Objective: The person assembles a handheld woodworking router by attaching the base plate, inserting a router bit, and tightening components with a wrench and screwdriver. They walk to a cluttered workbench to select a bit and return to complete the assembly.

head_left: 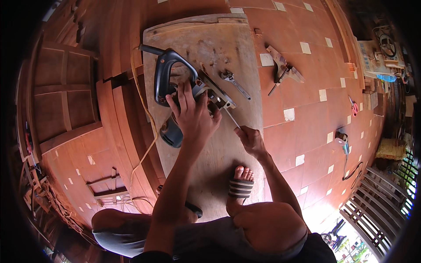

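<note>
The bare right knee (272, 225) is closest, above a worn, stained wooden board (210, 171). Along the board's left edge, toward the far left corner, lies a corded power tool (162, 81) of smooth dark plastic and metal. The left hand (194, 117) spreads its fingers over it; the right hand (251, 139) curls its fingers round a thin straight rod (232, 118). A steel adjustable wrench (239, 88) lies near the right edge. Reddish floor tiles (315, 70) bear pale square insets.

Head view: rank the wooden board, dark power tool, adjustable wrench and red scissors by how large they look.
1. Wooden board
2. Dark power tool, partly covered by the left hand
3. Adjustable wrench
4. Red scissors

Apparent size only.
</note>
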### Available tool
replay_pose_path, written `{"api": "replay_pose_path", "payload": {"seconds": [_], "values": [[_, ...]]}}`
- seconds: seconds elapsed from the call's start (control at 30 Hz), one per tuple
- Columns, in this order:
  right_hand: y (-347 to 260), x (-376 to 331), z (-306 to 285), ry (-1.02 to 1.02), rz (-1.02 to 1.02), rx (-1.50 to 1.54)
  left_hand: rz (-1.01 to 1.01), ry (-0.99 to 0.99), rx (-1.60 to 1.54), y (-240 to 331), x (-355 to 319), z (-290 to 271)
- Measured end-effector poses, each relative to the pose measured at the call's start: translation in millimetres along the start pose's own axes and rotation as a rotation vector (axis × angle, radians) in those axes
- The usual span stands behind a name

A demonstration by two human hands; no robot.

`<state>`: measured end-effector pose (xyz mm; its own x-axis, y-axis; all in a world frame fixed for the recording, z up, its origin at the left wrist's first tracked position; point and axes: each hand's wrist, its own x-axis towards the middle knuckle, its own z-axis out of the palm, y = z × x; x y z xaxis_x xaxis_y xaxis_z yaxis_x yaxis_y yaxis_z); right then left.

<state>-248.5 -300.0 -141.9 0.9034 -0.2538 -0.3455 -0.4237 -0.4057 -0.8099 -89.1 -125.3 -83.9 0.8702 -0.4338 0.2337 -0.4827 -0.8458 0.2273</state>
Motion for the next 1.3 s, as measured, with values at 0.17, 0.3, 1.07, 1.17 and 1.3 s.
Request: {"api": "replay_pose_path", "payload": {"seconds": [0.17,0.3,1.07,1.17,1.3], "values": [[14,-5,0,0.029,-0.054,-0.032,-0.033,-0.028,-0.076,13,4,-5],[12,-20,5,0.033,0.017,0.125,-0.02,0.003,-0.041,12,2,-5],[-85,-112,-55,0.088,-0.109,-0.232,-0.038,-0.053,-0.067,9,-2,-3],[-98,-105,-48,0.127,-0.16,-0.285,-0.039,-0.031,-0.06,9,-4,0],[-113,-88,-25,0.146,-0.132,-0.282,-0.023,-0.011,-0.049,8,-5,4]]}}
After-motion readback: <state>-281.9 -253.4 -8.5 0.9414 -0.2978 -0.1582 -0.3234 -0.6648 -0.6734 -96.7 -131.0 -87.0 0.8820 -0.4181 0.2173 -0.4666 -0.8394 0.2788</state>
